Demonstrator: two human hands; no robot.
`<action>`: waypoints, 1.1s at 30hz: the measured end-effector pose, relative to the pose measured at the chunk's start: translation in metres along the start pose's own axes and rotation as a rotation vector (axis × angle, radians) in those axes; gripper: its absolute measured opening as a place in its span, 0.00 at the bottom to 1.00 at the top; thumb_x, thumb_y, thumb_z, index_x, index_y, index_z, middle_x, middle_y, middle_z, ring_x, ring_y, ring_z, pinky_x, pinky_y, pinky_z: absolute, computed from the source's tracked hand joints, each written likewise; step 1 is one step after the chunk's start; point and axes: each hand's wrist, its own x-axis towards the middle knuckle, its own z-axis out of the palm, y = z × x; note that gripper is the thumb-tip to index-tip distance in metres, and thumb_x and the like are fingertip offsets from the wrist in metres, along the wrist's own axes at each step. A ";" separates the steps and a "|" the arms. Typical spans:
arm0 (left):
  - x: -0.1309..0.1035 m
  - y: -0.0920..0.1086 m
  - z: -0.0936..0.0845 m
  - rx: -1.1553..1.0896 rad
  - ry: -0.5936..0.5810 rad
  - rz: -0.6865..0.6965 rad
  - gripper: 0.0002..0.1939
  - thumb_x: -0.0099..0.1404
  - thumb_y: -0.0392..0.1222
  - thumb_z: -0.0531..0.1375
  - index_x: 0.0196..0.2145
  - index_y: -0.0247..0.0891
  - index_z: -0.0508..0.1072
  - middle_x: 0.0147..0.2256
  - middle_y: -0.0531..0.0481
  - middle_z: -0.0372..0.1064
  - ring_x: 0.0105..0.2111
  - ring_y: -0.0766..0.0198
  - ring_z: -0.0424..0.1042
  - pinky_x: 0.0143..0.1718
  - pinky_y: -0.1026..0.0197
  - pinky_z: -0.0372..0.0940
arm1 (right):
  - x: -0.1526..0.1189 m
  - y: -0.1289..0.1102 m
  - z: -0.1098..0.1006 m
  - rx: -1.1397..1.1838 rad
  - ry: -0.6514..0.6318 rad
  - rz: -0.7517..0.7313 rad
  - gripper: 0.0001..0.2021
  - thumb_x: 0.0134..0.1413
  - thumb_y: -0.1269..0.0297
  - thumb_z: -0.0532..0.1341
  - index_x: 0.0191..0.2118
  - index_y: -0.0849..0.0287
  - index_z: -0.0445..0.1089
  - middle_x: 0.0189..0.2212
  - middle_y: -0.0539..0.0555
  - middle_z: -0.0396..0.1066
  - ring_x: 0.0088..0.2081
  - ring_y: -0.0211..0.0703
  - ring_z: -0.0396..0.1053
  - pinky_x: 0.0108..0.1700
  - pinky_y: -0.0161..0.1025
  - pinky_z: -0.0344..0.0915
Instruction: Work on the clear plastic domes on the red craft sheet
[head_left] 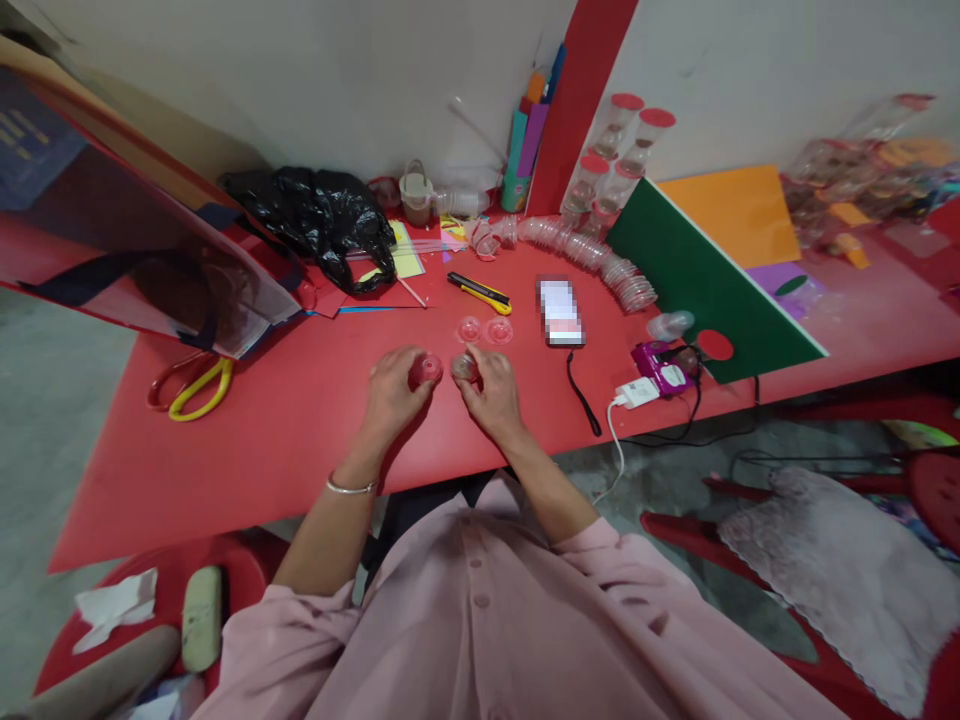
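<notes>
Work Position at the Red Table

From where I stand, one person in a pink shirt is at the near edge of the table; the left hand, below a silver bracelet, pinches a round clear plastic cup between thumb and fingers; the right hand pinches a second clear cup in the same way; both held cups are inboard of the near edge, close together but apart.

Two loose clear cups lie side by side just beyond the hands, toward the far edge; a yellow-and-black utility knife lies beyond them; a smartphone lies to their right, its wrist strap running toward the near edge.

A curved row of nested clear cups extends from the far edge toward a green board; clear containers with red lids are grouped at the far edge; a magenta power adapter and a white charger sit by the near edge, right of the smartphone; scissors lie toward the left edge, yellow and red loops showing, blades hidden from my view; a black plastic bag rests toward the far left corner.
</notes>
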 end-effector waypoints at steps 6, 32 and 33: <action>0.000 -0.004 0.002 0.011 -0.008 -0.009 0.18 0.70 0.49 0.65 0.54 0.42 0.76 0.58 0.39 0.77 0.58 0.46 0.75 0.63 0.42 0.68 | -0.001 0.001 0.001 0.009 0.011 0.010 0.28 0.74 0.49 0.60 0.71 0.55 0.67 0.59 0.62 0.77 0.60 0.56 0.71 0.64 0.54 0.68; -0.002 -0.007 0.002 0.083 -0.008 -0.069 0.23 0.69 0.49 0.66 0.60 0.42 0.76 0.59 0.39 0.78 0.59 0.43 0.75 0.63 0.39 0.66 | -0.001 0.007 0.007 -0.014 -0.038 0.020 0.30 0.74 0.50 0.60 0.75 0.52 0.63 0.56 0.62 0.78 0.58 0.61 0.73 0.61 0.58 0.69; -0.002 -0.007 0.002 0.084 -0.009 -0.069 0.23 0.69 0.48 0.66 0.60 0.42 0.76 0.59 0.39 0.78 0.59 0.43 0.75 0.63 0.39 0.66 | -0.001 0.007 0.007 -0.017 -0.045 0.018 0.30 0.74 0.50 0.60 0.75 0.52 0.63 0.56 0.63 0.78 0.58 0.61 0.73 0.61 0.58 0.69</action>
